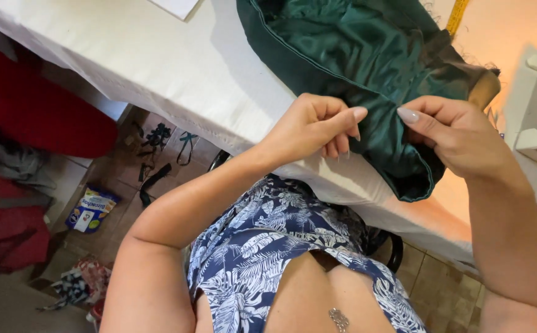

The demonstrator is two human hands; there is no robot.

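While the green satin cloth lies bunched on the white counter, its folded end hangs over the near edge between both hands. Left hand has fingers curled, thumb and forefinger pinched on the cloth's edge. Right hand grips the same fold from the other side, thumb pressed on top. Hands sit close, not touching. Yellow tape measure lies at the far edge. Sewing machine stands to the right. Fabric scraps lie on the floor.

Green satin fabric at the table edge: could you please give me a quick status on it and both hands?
Left hand and right hand pinching green satin fabric. Fabric drapes over white table edge. Nothing in the way.
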